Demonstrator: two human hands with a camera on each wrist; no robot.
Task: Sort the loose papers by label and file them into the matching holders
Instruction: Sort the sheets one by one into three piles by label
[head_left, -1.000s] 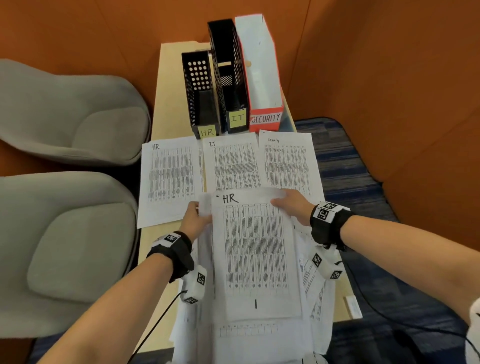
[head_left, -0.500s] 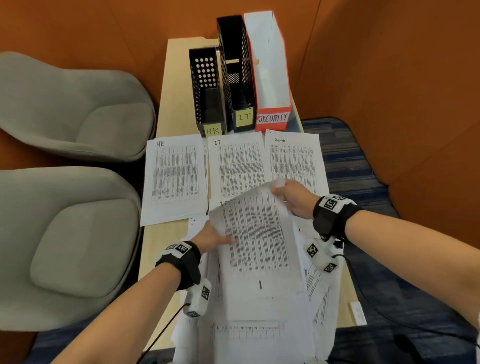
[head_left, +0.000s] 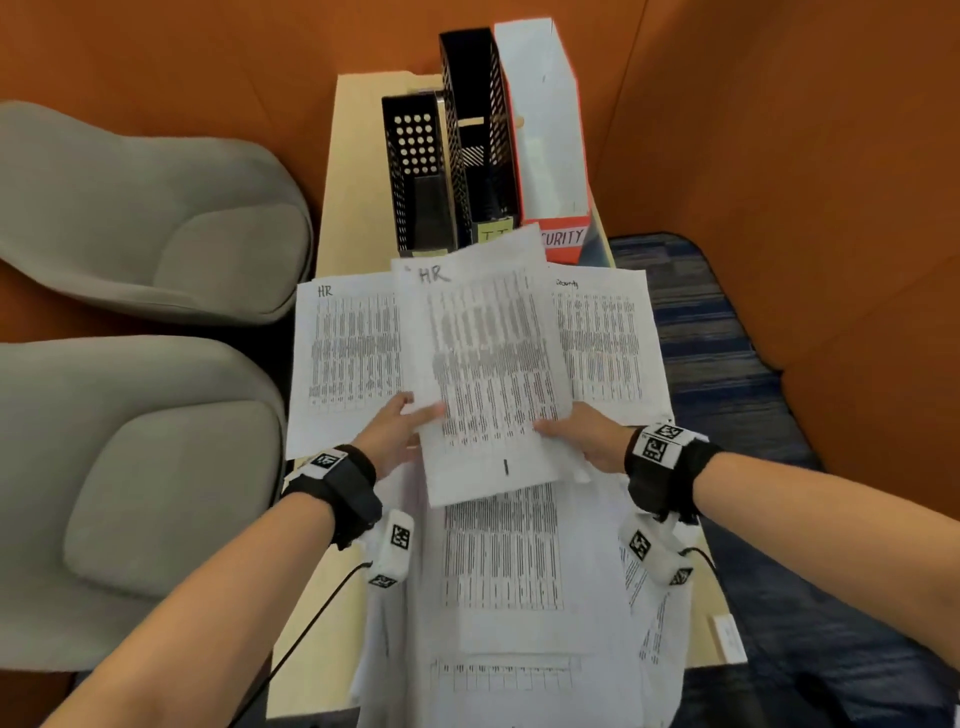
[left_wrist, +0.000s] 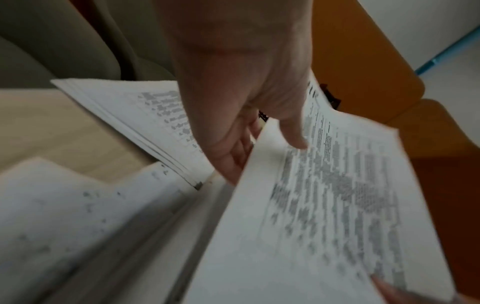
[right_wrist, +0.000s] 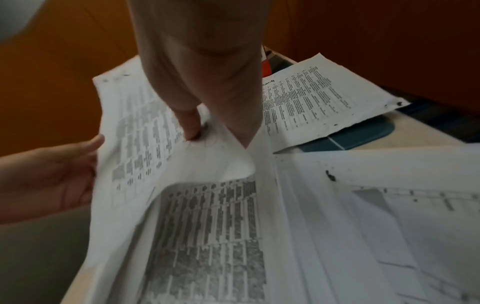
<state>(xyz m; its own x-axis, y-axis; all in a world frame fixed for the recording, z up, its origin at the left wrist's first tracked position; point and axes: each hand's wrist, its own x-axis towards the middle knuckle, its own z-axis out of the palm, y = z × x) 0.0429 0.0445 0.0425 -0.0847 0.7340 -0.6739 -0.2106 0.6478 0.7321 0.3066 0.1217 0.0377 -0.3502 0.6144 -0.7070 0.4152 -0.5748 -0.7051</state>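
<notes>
A printed sheet marked HR (head_left: 488, 364) hangs above the table, tilted, and covers the IT pile. My left hand (head_left: 423, 415) pinches its lower left edge, thumb on top (left_wrist: 298, 144) and fingers beneath. My right hand (head_left: 545, 428) pinches the lower right edge, and the paper (right_wrist: 145, 144) buckles under the thumb (right_wrist: 192, 131). The HR pile (head_left: 348, 358) lies to the left and the Security pile (head_left: 602, 343) to the right. Behind them stand the black HR holder (head_left: 415, 171), the black IT holder (head_left: 478, 135) and the white-and-red SECURITY holder (head_left: 545, 130). The loose stack (head_left: 519, 597) lies below my hands.
The narrow wooden table (head_left: 353, 156) is hemmed in by orange walls. Two grey chairs (head_left: 156, 223) stand close on the left. Blue carpet (head_left: 727, 364) lies to the right. A blue flat object (right_wrist: 350, 135) pokes out under the Security pile. A small white tag (head_left: 727, 636) sits at the table's right edge.
The HR sheet came up off the loose stack and moved forward over the IT pile. My right hand shifted from its top corner to its lower right edge; my left hand took the left edge.
</notes>
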